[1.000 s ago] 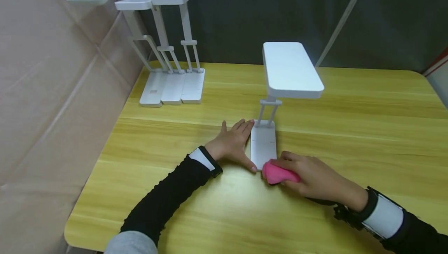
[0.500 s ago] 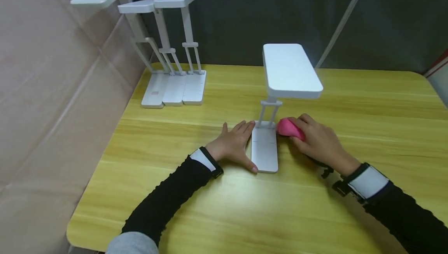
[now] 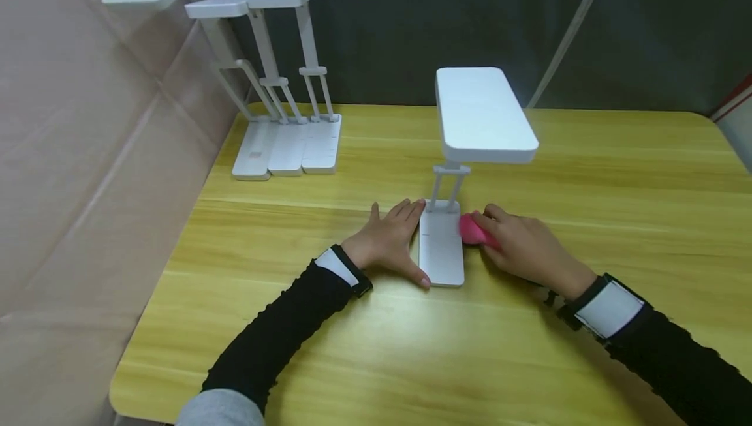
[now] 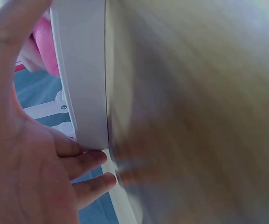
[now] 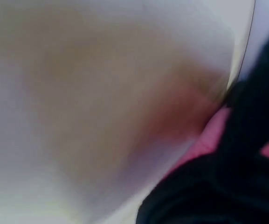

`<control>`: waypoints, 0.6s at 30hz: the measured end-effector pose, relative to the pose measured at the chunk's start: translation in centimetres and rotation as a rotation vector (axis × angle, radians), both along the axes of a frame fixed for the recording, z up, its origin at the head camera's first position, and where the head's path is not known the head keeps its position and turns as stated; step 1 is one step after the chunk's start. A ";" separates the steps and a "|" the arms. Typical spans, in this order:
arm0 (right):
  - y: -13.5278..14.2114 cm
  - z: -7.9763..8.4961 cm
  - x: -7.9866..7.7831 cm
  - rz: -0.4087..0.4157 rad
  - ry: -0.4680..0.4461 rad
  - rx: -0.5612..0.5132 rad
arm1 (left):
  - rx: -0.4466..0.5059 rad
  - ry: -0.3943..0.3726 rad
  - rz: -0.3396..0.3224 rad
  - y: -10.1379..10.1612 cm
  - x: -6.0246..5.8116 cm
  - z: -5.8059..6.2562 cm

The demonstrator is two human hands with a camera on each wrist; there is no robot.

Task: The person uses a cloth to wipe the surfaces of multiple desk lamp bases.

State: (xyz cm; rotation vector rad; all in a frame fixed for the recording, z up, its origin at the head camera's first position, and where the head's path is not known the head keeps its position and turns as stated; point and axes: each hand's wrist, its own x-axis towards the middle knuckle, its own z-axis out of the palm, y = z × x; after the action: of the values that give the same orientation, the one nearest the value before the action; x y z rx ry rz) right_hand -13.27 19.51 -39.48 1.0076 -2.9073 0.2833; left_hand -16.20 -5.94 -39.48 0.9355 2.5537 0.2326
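Note:
In the head view, a white folding stand (image 3: 442,250) with a flat panel top stands upright on the wooden table. My left hand (image 3: 384,241) lies along the left edge of its base, thumb at the near corner and straight fingertips at the far corner. The left wrist view shows these fingers (image 4: 88,165) touching the base's end (image 4: 85,93). A crumpled pink cloth (image 3: 477,231) is pinched in my right hand (image 3: 525,246), against the base's right edge. The right wrist view is blurred; only part of the pink cloth (image 5: 209,135) shows beside a black strap.
Several similar white stands (image 3: 286,145) stand side by side at the table's back left, bases touching or nearly so. A dark curtain (image 3: 382,41) hangs behind the table (image 3: 364,348), and a pale sheet (image 3: 76,184) hangs on the left.
With the pink cloth, my right hand has gone from the base's near right corner to its far right side, then slightly back along that edge. My left hand has stayed in place.

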 end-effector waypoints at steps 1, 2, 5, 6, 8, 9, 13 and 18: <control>0.1 0.1 0.5 0.014 -0.006 0.000 | 0.001 0.001 -0.002 0.0 0.0 0.0; 0.1 0.1 0.9 0.026 -0.013 -0.002 | 0.003 0.002 -0.003 0.0 0.0 0.1; 0.3 0.3 2.3 0.068 -0.030 0.004 | 0.006 0.000 -0.001 0.0 0.0 0.2; 0.4 0.3 2.8 0.085 -0.035 0.002 | 0.004 -0.001 -0.002 0.0 0.0 0.2; 0.4 0.5 3.4 0.122 -0.041 -0.007 | 0.001 -0.003 -0.001 -0.1 0.0 0.2; 0.5 0.6 3.6 0.142 -0.051 -0.012 | 0.001 -0.004 0.001 -0.2 0.0 0.2; 1.0 1.2 4.0 0.229 -0.131 -0.053 | -0.002 -0.007 -0.005 -0.2 0.0 0.2; 1.8 2.3 2.3 0.175 -0.171 -0.064 | 0.012 -0.010 -0.004 -0.2 0.0 0.0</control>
State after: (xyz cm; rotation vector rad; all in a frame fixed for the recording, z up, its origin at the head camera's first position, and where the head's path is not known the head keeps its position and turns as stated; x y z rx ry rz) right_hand -10.93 21.36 -37.14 1.2903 -2.9378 0.4906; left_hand -16.16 -6.12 -39.47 0.9413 2.5435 0.2510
